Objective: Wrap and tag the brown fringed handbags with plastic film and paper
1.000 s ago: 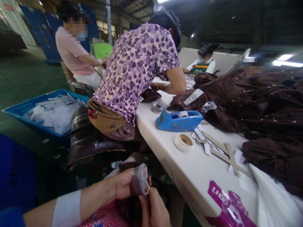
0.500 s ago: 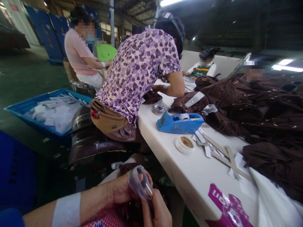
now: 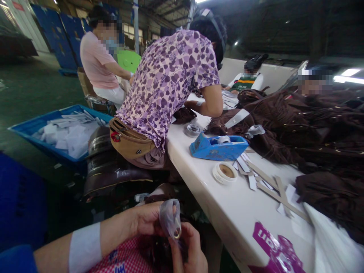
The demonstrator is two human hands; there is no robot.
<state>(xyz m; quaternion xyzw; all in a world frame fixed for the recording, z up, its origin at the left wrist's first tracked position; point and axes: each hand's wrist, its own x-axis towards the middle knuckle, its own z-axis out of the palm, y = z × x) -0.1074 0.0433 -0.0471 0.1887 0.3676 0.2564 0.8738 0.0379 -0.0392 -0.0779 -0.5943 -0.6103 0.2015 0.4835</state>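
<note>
Low in the head view, my left hand [image 3: 149, 220] is closed on a translucent plastic strip [image 3: 169, 215] that loops over its fingertips. A gold-coloured metal ring [image 3: 177, 232] shows at the lower end of the plastic. Coming from the right, my right hand [image 3: 191, 247] pinches the strip's lower end beside the ring with thumb and finger. Beneath both hands lies a shiny dark brown piece [image 3: 157, 250], partly hidden, on the red checked cloth [image 3: 132, 254] over my lap. White tape is wrapped round my left forearm.
On the white table [image 3: 196, 182] to my right are a blue tape dispenser [image 3: 218, 148], a round tub [image 3: 224, 173], card strips [image 3: 280, 189] and piled brown bags [image 3: 284, 129]. A co-worker in a patterned shirt [image 3: 170, 83] leans over it. A blue bin [image 3: 42, 142] holds white paper.
The plastic strip has turned slightly in my fingers and stands more upright, with the metal ring showing more plainly. Both hands stay close together on it. The camera view has shifted a little.
</note>
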